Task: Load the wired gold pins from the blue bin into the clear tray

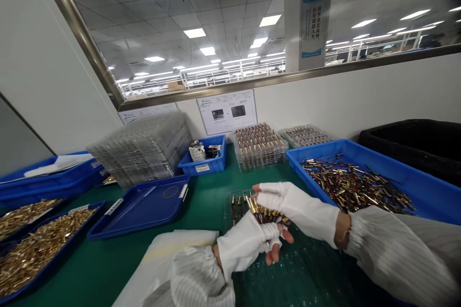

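My left hand (252,244), in a white fingerless glove, is cupped palm up and holds a bunch of small gold and red pin parts (264,212). My right hand (295,206), gloved the same way, reaches across from the right with its fingers closed onto that bunch. Under both hands lies a clear plastic tray (236,204) with a few of the same parts standing in its pockets. A second clear tray (306,273) lies nearer to me on the green table.
A blue bin (425,187) of loose pin parts sits right; a black bin (414,139) behind it. Stacked clear trays (144,148), filled tray stacks (259,146), a small blue box (205,163) stand at the back. Blue trays (144,204) and gold parts (36,244) lie left.
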A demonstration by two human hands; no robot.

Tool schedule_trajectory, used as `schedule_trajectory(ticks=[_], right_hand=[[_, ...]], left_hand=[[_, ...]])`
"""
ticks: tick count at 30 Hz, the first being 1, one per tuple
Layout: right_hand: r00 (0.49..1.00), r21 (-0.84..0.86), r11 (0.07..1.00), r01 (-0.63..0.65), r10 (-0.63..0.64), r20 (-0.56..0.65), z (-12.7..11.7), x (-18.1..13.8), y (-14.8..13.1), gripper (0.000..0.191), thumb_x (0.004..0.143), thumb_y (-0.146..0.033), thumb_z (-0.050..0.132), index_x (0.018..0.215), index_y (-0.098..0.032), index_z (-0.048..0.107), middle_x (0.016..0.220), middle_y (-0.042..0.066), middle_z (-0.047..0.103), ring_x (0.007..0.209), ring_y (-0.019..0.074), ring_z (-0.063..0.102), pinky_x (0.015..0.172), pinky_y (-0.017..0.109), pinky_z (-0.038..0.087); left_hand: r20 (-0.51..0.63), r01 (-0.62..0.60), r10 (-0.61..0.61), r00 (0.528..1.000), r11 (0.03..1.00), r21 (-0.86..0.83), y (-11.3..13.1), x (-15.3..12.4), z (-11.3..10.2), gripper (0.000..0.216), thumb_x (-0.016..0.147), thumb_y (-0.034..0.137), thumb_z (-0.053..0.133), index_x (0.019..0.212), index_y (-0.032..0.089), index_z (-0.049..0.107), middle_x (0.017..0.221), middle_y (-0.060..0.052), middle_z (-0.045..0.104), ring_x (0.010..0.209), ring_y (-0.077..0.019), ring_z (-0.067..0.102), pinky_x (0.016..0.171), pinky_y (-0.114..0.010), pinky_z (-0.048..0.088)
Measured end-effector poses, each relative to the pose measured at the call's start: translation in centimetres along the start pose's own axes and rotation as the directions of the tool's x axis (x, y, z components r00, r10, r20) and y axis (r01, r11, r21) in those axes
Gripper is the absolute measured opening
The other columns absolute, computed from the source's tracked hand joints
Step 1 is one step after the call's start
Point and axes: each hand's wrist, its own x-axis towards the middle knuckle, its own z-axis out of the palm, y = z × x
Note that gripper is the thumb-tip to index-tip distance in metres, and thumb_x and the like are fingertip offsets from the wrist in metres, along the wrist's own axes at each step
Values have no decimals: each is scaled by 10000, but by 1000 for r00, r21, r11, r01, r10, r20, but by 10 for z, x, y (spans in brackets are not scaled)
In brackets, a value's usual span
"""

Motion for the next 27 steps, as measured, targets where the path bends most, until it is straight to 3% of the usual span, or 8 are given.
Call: schedule_trajectory(ticks=[3, 7, 14, 18, 21, 27], right_hand=[[997, -2, 1000, -24, 23, -69, 0, 0, -2, 389, 648, -283, 566, 1004, -138, 508, 860, 80, 601, 462, 99, 529, 345, 192, 360], [993, -2, 997, -76, 76, -86, -3, 0, -6, 345, 660, -280, 534, 979, -150, 539, 849, 84, 602, 524, 127, 544, 336, 186, 334], [999, 12, 999, -43, 43, 27, -3, 0, -4, 399, 751, -446, 392, 957, -135, 531, 683, 53, 594, 373, 80, 476, 289, 169, 291], [999, -83, 997, -6, 10, 48, 1, -1, 0, 449, 660, -403, 555, 1041, -178, 477, 661, 8, 586, 300, 59, 437, 261, 166, 303], [998, -118, 993, -5, 13, 66, 2, -2, 2, 472, 653, -373, 568, 1069, -181, 457, 670, 9, 590, 284, 64, 433, 252, 183, 330], [998, -96, 994, 54, -50, 44, -1, -1, 2, 309, 675, -326, 549, 922, -142, 561, 710, 45, 611, 501, 114, 540, 436, 225, 436]], left_hand=[[10, 25, -25, 1000, 999, 26, 0, -1, 1, 264, 697, 227, 540, 920, 101, 478, 734, -79, 612, 379, -56, 492, 305, -149, 347], [12, 33, -33, 999, 999, 10, 1, -2, 0, 267, 700, 220, 539, 930, 104, 469, 735, -74, 611, 381, -54, 493, 306, -144, 354], [28, 27, -27, 999, 1000, 10, -1, 0, -1, 278, 699, 226, 536, 940, 110, 461, 740, -72, 606, 384, -61, 500, 296, -145, 353], [26, 39, -41, 999, 996, 78, -1, 1, 1, 184, 696, 234, 527, 807, 88, 528, 734, -81, 606, 374, -54, 492, 293, -143, 352], [25, 50, -53, 998, 991, 128, -1, 1, 2, 162, 692, 229, 518, 715, 73, 557, 695, -78, 602, 368, -51, 484, 290, -139, 346], [40, 54, -59, 997, 990, 127, -2, -2, 2, 185, 694, 251, 518, 741, 78, 562, 746, -80, 594, 401, -51, 497, 317, -148, 349]])
